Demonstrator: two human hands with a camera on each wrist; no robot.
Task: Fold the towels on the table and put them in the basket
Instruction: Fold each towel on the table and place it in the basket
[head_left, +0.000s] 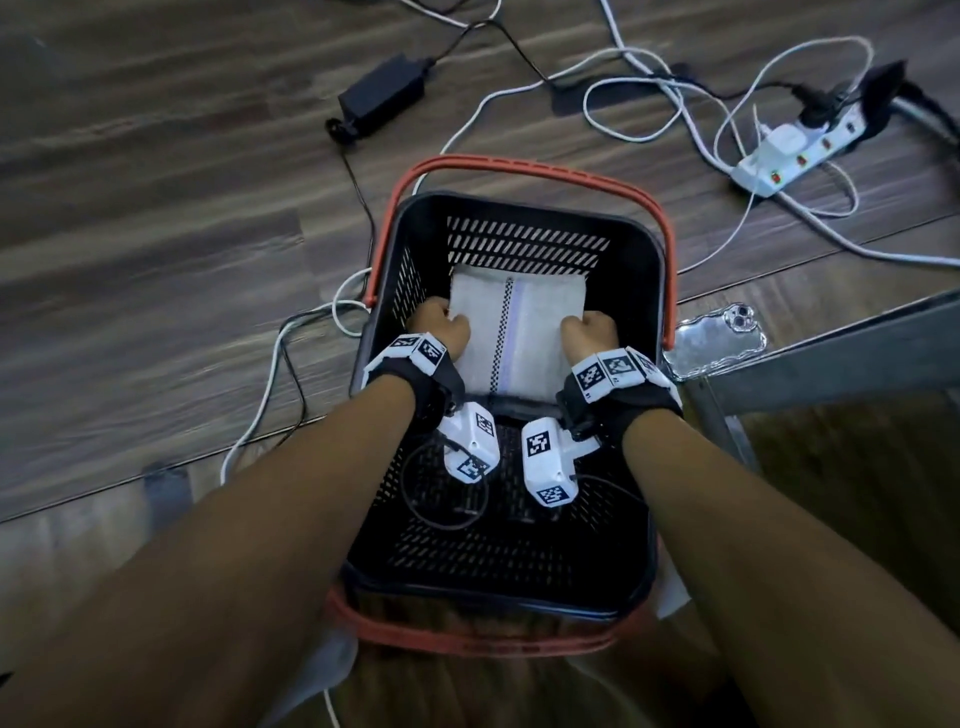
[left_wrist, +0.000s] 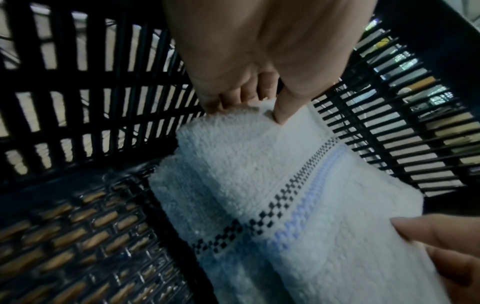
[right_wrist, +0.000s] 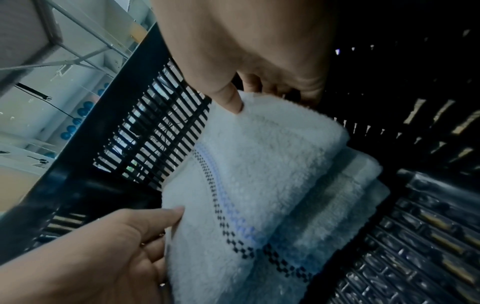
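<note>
1. My left hand (head_left: 439, 330) grips the left edge of the folded towel (head_left: 519, 332), thumb (left_wrist: 284, 107) pressed on top and fingers (left_wrist: 249, 95) curled under the fold.
2. My right hand (head_left: 589, 335) grips the opposite edge the same way, thumb (right_wrist: 231, 98) on top and the other fingers tucked beneath.
3. The towel is white with a dark checked stripe and a pale blue band running from 12 to 6 o'clock. It is inside the black basket (head_left: 644, 249), toward the basket's 12 o'clock wall; whether it rests on the slatted bottom I cannot tell.
4. The basket stands on the wooden floor (head_left: 156, 208), its red handles (head_left: 519, 169) folded down at 12 and 6 o'clock.
5. At 3 o'clock, just beside the basket, lies a phone (head_left: 722, 338) in a clear case.
6. At 1 o'clock, well apart, a white power strip (head_left: 800, 153) sits among loose cables; a black adapter (head_left: 382, 93) lies at 11 o'clock.
</note>
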